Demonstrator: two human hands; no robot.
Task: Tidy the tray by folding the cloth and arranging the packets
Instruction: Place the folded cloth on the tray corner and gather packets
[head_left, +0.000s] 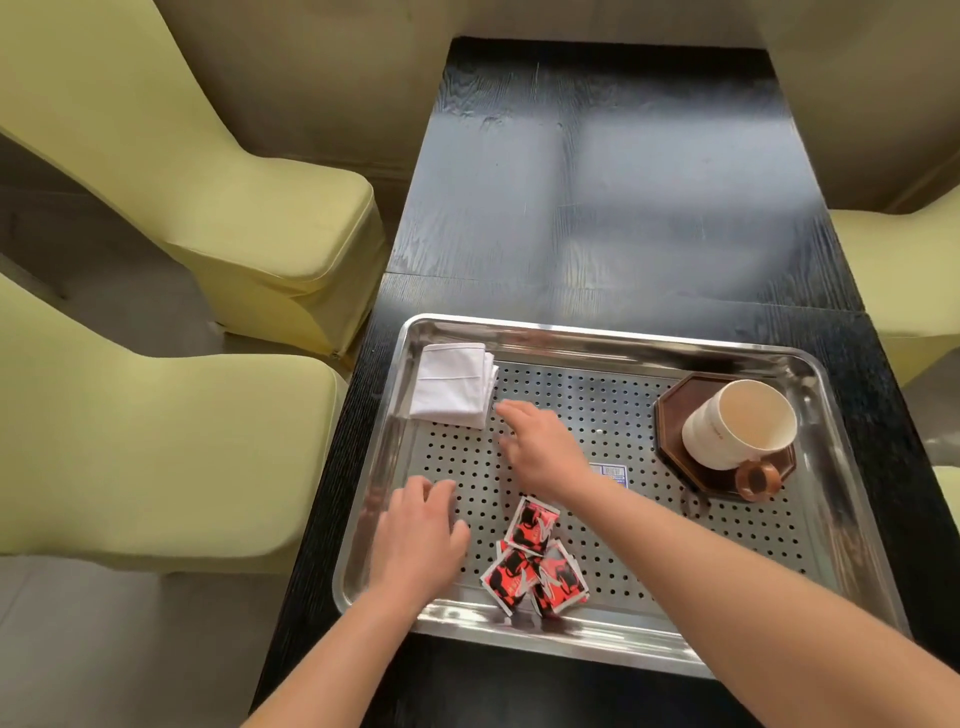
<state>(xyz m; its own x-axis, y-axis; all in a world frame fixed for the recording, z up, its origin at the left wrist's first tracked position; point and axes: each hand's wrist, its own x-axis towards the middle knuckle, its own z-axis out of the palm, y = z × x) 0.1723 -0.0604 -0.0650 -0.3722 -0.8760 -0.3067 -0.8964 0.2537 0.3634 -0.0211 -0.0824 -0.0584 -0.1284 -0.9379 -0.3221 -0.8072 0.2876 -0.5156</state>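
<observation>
Cloth (452, 384) looks folded already, parked in the far-left corner of the tray (623, 332). We reckon what's left is the packets (535, 561): a loose overlapping heap by the near rim, left of centre, each lying at its own angle. Key relation: the heap sits just right of our left hand (421, 535), near it but apart. That hand hovers over the near-left floor, fingers relaxed, holding nothing. Our right hand (540, 447) is out toward the cloth, fingers straight and empty, tips at its right edge; we can't tell if they touch. The packets lie back beside that forearm, so our left hand is nearer. Cup (737, 423) on its coaster (670, 415) is far right, well apart.
</observation>
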